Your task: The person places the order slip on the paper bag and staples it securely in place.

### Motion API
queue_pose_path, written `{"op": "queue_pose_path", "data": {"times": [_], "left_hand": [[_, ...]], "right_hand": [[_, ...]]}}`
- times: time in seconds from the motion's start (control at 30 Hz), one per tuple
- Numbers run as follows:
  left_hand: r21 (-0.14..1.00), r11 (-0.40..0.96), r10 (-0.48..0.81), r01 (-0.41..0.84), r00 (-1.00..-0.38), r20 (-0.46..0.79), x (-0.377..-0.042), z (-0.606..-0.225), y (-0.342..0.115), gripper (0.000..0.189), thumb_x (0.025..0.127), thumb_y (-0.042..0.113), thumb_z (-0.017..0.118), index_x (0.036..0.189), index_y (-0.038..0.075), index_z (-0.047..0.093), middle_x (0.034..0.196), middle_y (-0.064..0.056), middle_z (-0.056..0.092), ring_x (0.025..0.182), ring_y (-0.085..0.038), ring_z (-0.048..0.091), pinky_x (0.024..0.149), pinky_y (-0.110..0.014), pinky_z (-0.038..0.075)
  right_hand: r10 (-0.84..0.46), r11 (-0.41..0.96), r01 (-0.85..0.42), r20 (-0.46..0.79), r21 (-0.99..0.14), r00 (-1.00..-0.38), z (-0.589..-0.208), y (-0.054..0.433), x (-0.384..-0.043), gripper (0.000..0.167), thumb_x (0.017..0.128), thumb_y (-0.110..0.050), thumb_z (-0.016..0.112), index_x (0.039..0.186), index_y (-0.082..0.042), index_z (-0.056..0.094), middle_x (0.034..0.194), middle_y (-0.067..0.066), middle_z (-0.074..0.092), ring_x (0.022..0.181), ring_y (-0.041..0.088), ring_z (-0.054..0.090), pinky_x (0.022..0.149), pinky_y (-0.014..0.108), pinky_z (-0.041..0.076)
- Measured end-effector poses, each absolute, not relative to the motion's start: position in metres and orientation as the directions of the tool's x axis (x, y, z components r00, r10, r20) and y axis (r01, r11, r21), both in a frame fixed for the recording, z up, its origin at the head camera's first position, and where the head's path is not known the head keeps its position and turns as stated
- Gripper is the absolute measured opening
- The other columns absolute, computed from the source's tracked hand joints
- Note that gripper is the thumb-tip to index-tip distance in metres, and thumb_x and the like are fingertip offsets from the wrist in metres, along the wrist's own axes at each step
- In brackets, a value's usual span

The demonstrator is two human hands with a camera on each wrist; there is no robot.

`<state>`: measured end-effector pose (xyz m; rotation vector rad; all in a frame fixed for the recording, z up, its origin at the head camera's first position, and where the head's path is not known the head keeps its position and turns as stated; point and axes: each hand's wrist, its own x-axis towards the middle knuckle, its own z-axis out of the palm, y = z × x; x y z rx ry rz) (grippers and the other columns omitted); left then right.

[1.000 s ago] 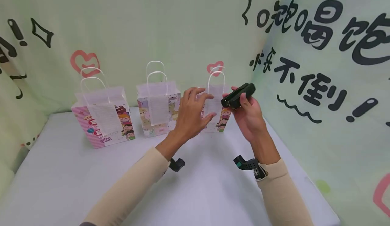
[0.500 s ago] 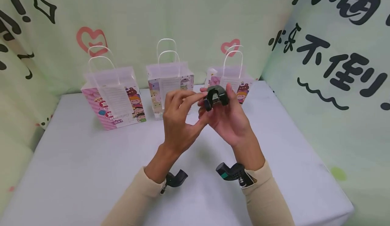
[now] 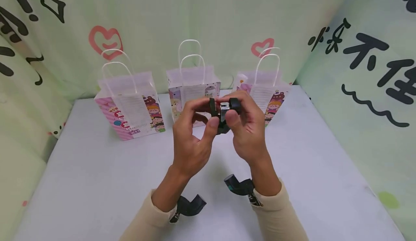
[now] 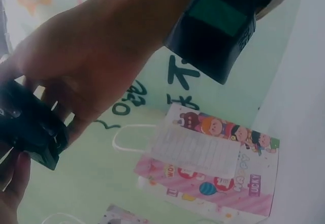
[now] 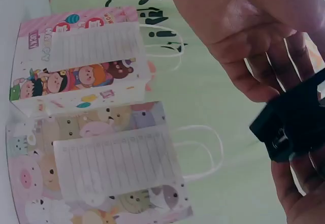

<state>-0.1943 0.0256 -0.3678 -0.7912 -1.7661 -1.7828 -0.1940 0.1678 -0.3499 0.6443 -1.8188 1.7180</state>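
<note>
Both hands hold a small black stapler (image 3: 223,115) with a silver metal part showing between its two arms, raised above the white table. My left hand (image 3: 191,136) grips its left side between thumb and fingers. On the other side, my right hand (image 3: 251,134) wraps its fingers round it, thumb on the near face. The left wrist view shows the stapler (image 4: 30,125) dark at the left edge, fingers about it. In the right wrist view, the stapler (image 5: 294,125) sits at the right edge, partly cut off.
Three paper gift bags with white handles stand along the back: a left bag (image 3: 118,125), a middle bag (image 3: 191,80) and a right bag (image 3: 276,103). Lined paper sheets lie on their fronts. A printed curtain (image 3: 221,13) hangs behind the white table (image 3: 107,183).
The right hand has brought the stapler leftward and turned it. The left hand, empty at first, has come to grip it too. The head view has tilted down and shifted.
</note>
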Motion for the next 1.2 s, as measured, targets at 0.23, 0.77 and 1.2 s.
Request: {"op": "queue_pose_path", "data": {"times": [0.23,0.77,1.2], "left_hand": [[0.785,-0.209,0.056,0.584,-0.794,0.605,-0.188,-0.363,0.021,0.063,0.111,0.046,0.052,0.141,-0.01,0.045,0.14,-0.025,0.058,0.125,-0.027,0.061,0.11,-0.031,0.053],[0.805,-0.576,0.173,0.141,-0.942,0.289,-0.194,-0.353,0.012,0.043,0.118,0.025,0.033,0.143,-0.002,0.054,0.094,0.002,0.073,0.077,-0.015,0.063,0.071,-0.023,0.057],[0.813,-0.413,0.098,0.412,-0.867,0.489,-0.181,-0.354,0.022,0.042,0.115,0.026,0.044,0.131,-0.012,0.053,0.103,-0.028,0.068,0.094,-0.017,0.072,0.085,-0.026,0.057]], "right_hand": [[0.172,-0.061,-0.775,0.759,-0.628,-0.628,-0.341,0.177,-0.19,0.059,0.101,-0.052,0.068,0.099,0.006,0.067,0.093,0.004,0.075,0.085,0.018,0.076,0.081,0.029,0.062],[0.085,0.019,-0.705,0.704,-0.709,-0.705,-0.337,0.169,-0.178,0.039,0.102,-0.03,0.07,0.108,0.008,0.067,0.101,0.004,0.076,0.092,0.02,0.074,0.082,0.027,0.059],[0.119,0.118,-0.563,0.574,-0.818,-0.81,-0.338,0.136,-0.165,0.034,0.093,-0.008,0.073,0.119,0.011,0.062,0.111,0.004,0.068,0.103,0.029,0.062,0.085,0.032,0.057]]}}
